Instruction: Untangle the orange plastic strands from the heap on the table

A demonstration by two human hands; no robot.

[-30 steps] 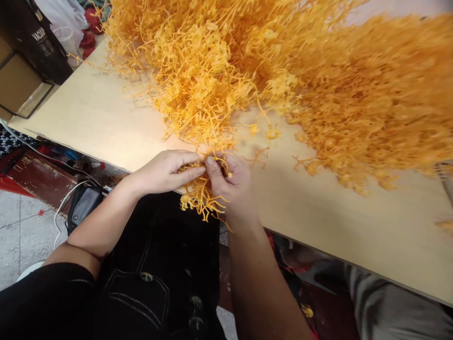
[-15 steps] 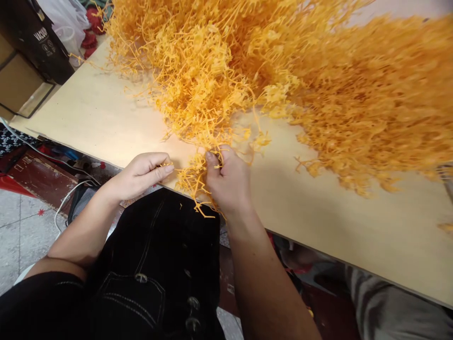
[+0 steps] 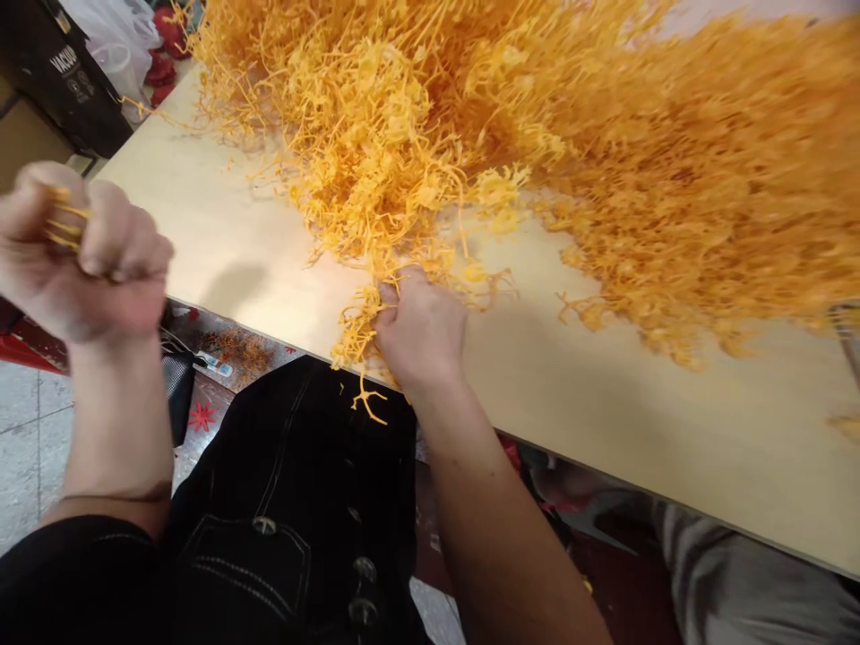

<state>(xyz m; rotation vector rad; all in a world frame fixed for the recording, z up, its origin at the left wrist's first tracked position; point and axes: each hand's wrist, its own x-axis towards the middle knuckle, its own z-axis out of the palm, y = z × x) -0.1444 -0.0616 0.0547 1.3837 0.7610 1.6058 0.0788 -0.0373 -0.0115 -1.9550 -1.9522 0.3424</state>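
Observation:
A large heap of orange, branching plastic pieces [image 3: 376, 143] lies tangled across the table. My right hand [image 3: 423, 331] is closed on a clump of these orange plastic pieces [image 3: 359, 327] at the table's front edge, and some strands hang over the edge. The clump still joins the heap behind it. Raised at the far left, my left hand [image 3: 87, 251] is closed in a fist around a few orange strands [image 3: 65, 224], apart from the heap. What else lies inside that fist is hidden.
A second orange heap [image 3: 726, 197] spreads over the right of the pale table [image 3: 605, 412]. Behind the left end stand a black box [image 3: 73, 76] and a white plastic bag [image 3: 124, 31]. Below are a red star-shaped piece [image 3: 202, 416] and a grey-clothed leg [image 3: 732, 573].
My left hand has moved left and up from beside the clump, carrying orange strands. My right hand has shifted slightly left, keeping its hold on the clump.

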